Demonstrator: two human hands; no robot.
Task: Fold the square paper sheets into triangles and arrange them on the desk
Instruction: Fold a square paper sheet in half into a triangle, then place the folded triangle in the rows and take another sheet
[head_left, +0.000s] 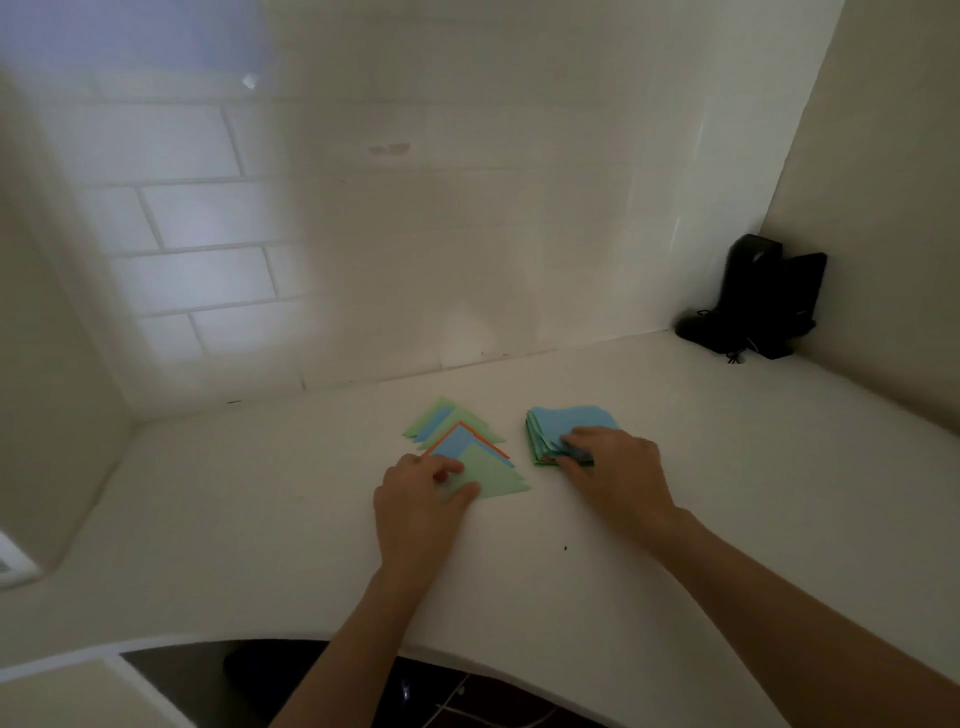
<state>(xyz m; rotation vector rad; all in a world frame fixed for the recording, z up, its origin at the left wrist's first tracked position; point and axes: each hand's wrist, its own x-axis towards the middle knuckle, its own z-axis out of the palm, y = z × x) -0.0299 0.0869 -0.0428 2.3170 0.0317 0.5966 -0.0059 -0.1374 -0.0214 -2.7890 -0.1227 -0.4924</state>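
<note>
Several folded paper triangles, green, blue and orange, overlap in a row on the white desk (270, 519). The nearest is a green triangle (493, 475). My left hand (421, 499) rests on its left corner, with thumb and forefinger pinching the paper. To the right lies a stack of square sheets (566, 426) with a blue sheet on top. My right hand (613, 467) lies over the stack's near right part, its fingertips curled on the stack's front edge.
A black device with a cable (758, 301) stands in the back right corner against the walls. The desk's curved front edge (467, 649) runs close to my body, with dark floor below it. A tiled wall rises behind the desk.
</note>
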